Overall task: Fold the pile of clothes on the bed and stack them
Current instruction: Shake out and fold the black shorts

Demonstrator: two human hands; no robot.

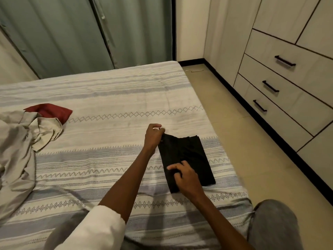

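Now we pinch the folded black garment (187, 157) on the striped bed (108, 98): left hand (153, 136) fingers grip its far corner, right hand (183, 177) fingers curl on its near edge (beige clothes (19, 145) lie well apart).

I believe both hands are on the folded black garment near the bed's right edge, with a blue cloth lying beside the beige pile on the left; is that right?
Not quite: the cloth is red, not blue, as the head view shows. The rest holds: the left hand and right hand are on the folded black garment near the bed's right edge, and the cloth lies beside the beige pile on the left.
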